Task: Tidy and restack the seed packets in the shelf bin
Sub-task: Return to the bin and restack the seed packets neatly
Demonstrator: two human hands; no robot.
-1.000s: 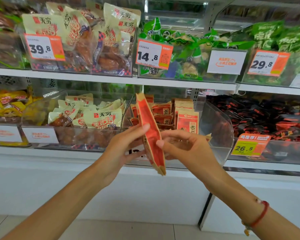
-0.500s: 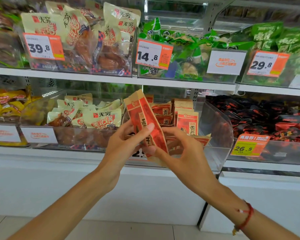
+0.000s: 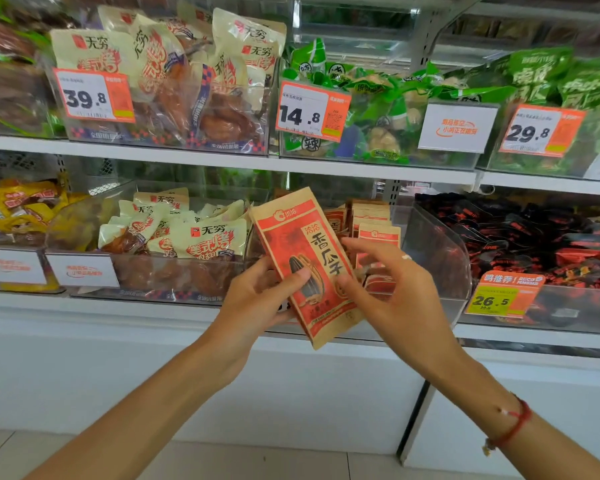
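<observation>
A red and tan seed packet (image 3: pixel 305 251) with a sunflower seed picture faces me, tilted with its top to the left, in front of the clear shelf bin (image 3: pixel 440 251). My left hand (image 3: pixel 257 299) grips its left edge, thumb across the front. My right hand (image 3: pixel 395 296) pinches the right edge with thumb and curled fingers. Several more seed packets (image 3: pixel 374 223) stand upright inside the bin behind my hands; the lower ones are partly hidden.
To the left sits a bin of cream snack packs (image 3: pixel 187 233), to the right a bin of black and red packs (image 3: pixel 520 237). An upper shelf (image 3: pixel 222 161) carries more bins with orange price tags. White cabinet fronts run below.
The packet has turned from edge-on to its printed front facing me. Both hands have shifted along its sides while still holding it.
</observation>
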